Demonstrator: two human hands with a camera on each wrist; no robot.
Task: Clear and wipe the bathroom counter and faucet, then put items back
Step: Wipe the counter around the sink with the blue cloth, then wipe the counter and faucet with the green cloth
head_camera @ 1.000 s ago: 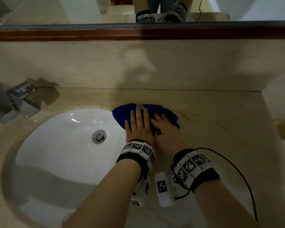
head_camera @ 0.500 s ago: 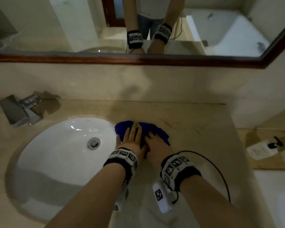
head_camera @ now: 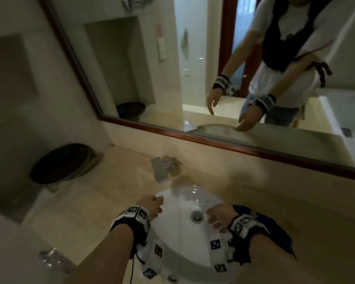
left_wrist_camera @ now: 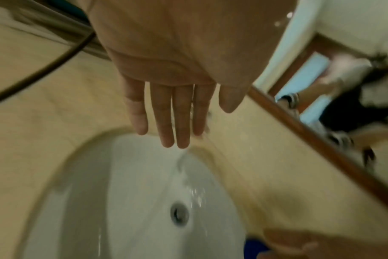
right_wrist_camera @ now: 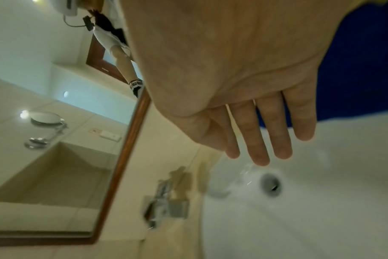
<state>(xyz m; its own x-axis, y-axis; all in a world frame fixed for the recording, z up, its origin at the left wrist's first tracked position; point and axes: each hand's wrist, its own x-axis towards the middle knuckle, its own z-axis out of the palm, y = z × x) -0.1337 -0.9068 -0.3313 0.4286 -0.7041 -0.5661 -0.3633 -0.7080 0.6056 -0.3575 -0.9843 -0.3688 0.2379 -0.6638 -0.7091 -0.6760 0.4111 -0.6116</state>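
Note:
Both my hands hover over the white sink basin (head_camera: 182,249) and hold nothing. My left hand (head_camera: 152,206) is at the basin's left rim, with straight, spread fingers in the left wrist view (left_wrist_camera: 171,136). My right hand (head_camera: 219,218) is beside the drain (head_camera: 196,216), its fingers straight too (right_wrist_camera: 266,154). The blue cloth (head_camera: 275,228) lies on the beige counter (head_camera: 90,201) right of the basin, partly hidden by my right wrist, and also shows behind that hand (right_wrist_camera: 354,70). The chrome faucet (head_camera: 164,169) stands behind the basin, blurred.
A dark round dish (head_camera: 59,162) leans in the counter's far left corner. A wood-framed mirror (head_camera: 193,132) runs along the back wall and reflects a person. Something clear and shiny (head_camera: 49,261) lies at the counter's near left edge.
Both hands have lifted off the blue cloth and moved left over the basin. The cloth stays on the counter. The head view has swung left and up.

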